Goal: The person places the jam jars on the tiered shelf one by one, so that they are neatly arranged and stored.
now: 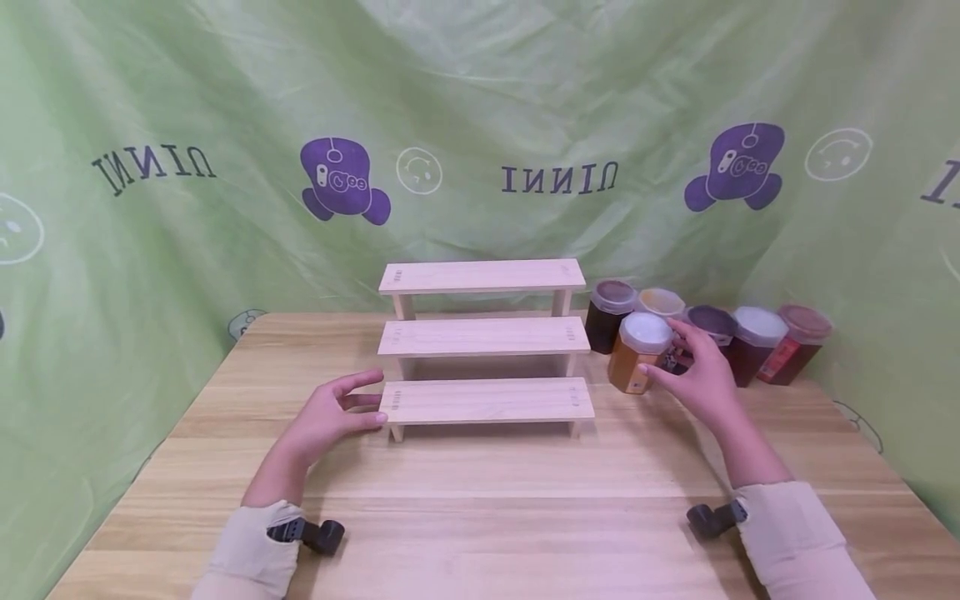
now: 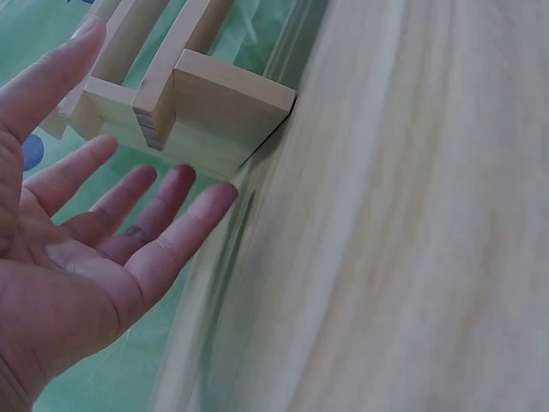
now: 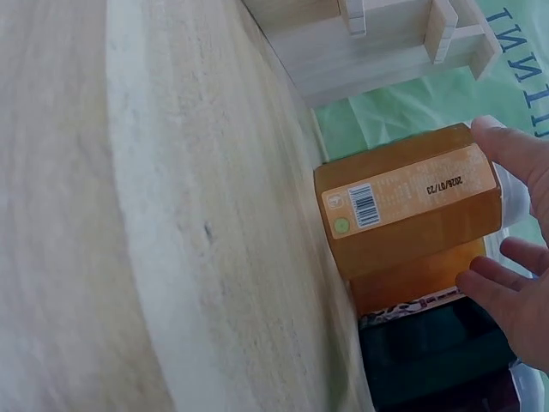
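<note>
My right hand [image 1: 697,375] is at a jar of amber contents with a white lid [image 1: 639,354], which stands upright on the table. In the right wrist view its thumb lies by the lid end of the amber jar [image 3: 412,197], while the other fingers [image 3: 489,287] spread loosely along the opposite side. My left hand [image 1: 330,417] reaches toward the left end of a three-step wooden shelf [image 1: 487,400]. Its fingers are spread apart in the left wrist view, near the shelf's end panel [image 2: 227,112], with nothing in the palm.
Behind and right of the amber jar stand several more lidded jars, including a dark one [image 1: 607,321], a pale-lidded one [image 1: 750,350] and a red-lidded one [image 1: 798,342]. A green printed curtain [image 1: 480,100] hangs behind the wooden table [image 1: 510,517].
</note>
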The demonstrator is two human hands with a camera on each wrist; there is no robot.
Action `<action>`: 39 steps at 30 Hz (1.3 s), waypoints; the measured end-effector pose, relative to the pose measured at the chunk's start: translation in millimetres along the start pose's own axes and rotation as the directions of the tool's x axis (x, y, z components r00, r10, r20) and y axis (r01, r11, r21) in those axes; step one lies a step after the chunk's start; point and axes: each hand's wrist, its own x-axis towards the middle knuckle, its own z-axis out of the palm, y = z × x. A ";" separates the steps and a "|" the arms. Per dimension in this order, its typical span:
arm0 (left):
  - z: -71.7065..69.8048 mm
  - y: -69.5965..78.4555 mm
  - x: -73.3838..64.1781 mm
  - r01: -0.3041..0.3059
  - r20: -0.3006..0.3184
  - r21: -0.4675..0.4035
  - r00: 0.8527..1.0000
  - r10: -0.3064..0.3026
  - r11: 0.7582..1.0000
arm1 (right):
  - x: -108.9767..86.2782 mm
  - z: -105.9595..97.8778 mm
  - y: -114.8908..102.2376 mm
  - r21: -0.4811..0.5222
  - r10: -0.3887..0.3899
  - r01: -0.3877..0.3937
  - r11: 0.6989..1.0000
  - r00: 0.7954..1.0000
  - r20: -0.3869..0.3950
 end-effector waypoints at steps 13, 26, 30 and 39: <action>3.9 -5.2 11.5 -0.031 0.062 -0.153 0.997 0.041 0.988 | 0.2 7.9 0.9 -0.010 0.040 -0.040 0.999 0.999 -0.007; 5.6 -6.9 10.8 0.005 0.066 -0.229 0.998 0.010 0.973 | 1.3 17.9 6.0 0.122 0.127 -0.120 0.985 0.991 -0.051; 5.6 -7.8 9.9 0.004 0.072 -0.237 0.997 0.014 0.972 | 2.3 20.4 8.7 0.156 0.163 -0.153 0.976 0.985 -0.053; 6.0 -9.2 12.7 0.017 0.070 -0.254 0.998 0.001 0.967 | 2.5 22.5 10.0 0.221 0.208 -0.185 0.958 0.974 -0.086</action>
